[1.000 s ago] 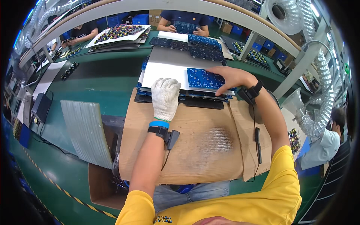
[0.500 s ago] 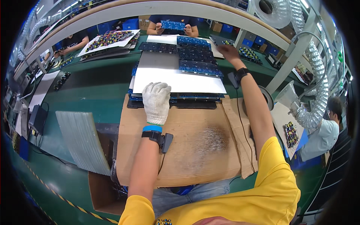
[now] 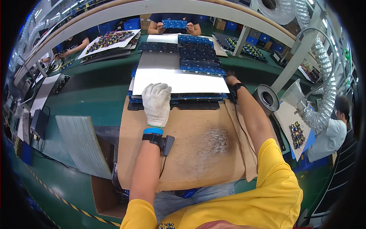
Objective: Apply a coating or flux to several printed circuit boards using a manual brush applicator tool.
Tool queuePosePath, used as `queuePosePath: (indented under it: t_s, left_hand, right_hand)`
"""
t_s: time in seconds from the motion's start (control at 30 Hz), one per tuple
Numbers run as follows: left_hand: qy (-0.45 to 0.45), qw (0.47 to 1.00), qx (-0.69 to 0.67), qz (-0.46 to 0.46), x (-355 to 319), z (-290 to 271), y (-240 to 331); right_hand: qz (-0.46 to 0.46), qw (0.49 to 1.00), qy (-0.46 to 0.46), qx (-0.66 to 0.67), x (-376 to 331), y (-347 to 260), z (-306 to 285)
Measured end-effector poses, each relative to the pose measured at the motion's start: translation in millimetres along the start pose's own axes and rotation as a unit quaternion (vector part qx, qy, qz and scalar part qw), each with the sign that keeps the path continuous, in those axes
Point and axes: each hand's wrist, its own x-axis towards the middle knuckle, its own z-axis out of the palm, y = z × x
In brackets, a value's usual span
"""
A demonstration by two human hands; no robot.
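Observation:
A stack of blue circuit boards (image 3: 202,66) layered with a white sheet (image 3: 164,78) stands in front of me; several boards lie on top of the sheet. My left hand (image 3: 156,105), in a white knitted glove, is at the sheet's near left edge. Its fingers bend over the top and close on that edge; the thumb is hidden. My bare right hand (image 3: 232,79) is beside the stack's right side, at the sheet's corner, its fingers mostly hidden. A dark board (image 3: 158,47) lies at the far left of the sheet.
Brown cardboard (image 3: 179,152) covers the near bench. A metal canister (image 3: 265,98) stands right of my forearm. A ribbed pale panel (image 3: 83,145) leans at left. Across the bench, another person holds a blue circuit board (image 3: 174,24). A frame post (image 3: 295,53) rises at right.
My right hand has come back from the far right of the stack to its near right side. My left hand stays at the sheet's edge. The view has shifted slightly.

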Motion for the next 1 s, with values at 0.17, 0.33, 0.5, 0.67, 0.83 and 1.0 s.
queuePosePath:
  t_s: [0.17, 0.33, 0.5, 0.67, 0.83, 1.0]
  left_hand:
    - [-0.002, 1.0, 0.004, 0.0, 1, -1, -1]
    - [0.003, 1.0, -0.006, 0.0, -1, 1, -2]
    - [-0.001, 1.0, -0.001, 0.0, -1, 1, -1]
    - [0.008, 1.0, -0.006, 0.0, 0, 1, -2]
    - [0.009, 1.0, -0.007, -0.001, -1, 1, -1]
    - [0.007, 1.0, -0.008, -0.005, 0, -2, 0]
  right_hand:
    - [0.132, 0.952, -0.168, 0.22, 4, -1, -47]
    - [0.15, 0.929, 0.031, 0.338, -32, -13, -51]
    - [0.166, 0.924, 0.07, 0.336, -40, -4, -56]
    - [0.138, 0.916, 0.145, 0.347, -44, 15, -57]
    - [0.131, 0.948, 0.164, 0.241, -14, 47, -95]
    - [0.13, 0.985, 0.084, 0.08, -7, 91, -201]
